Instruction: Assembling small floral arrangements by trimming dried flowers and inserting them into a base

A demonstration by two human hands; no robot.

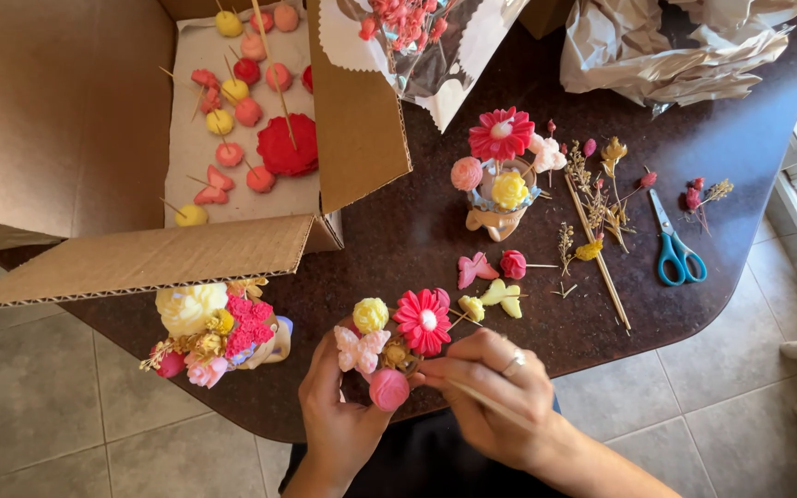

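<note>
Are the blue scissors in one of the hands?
No, the blue scissors lie on the dark table, far from both hands.

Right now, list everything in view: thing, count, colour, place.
cardboard box: one, brown, open, top left
flower picks in box: many, red, pink, yellow
finished bouquet: one, yellow and pink, table's near left edge
bouquet in holder: one, red, pink, yellow, table centre
loose flowers: several, pink and yellow, mid-table
dried sprigs: several, tan, right of centre
scissors: one, teal handles, right
crumpled paper: tan, top right
table: one, dark brown
bouquet in hand: one, mixed colours
left hand: holds that bouquet
right hand: holds a wooden stick
</note>
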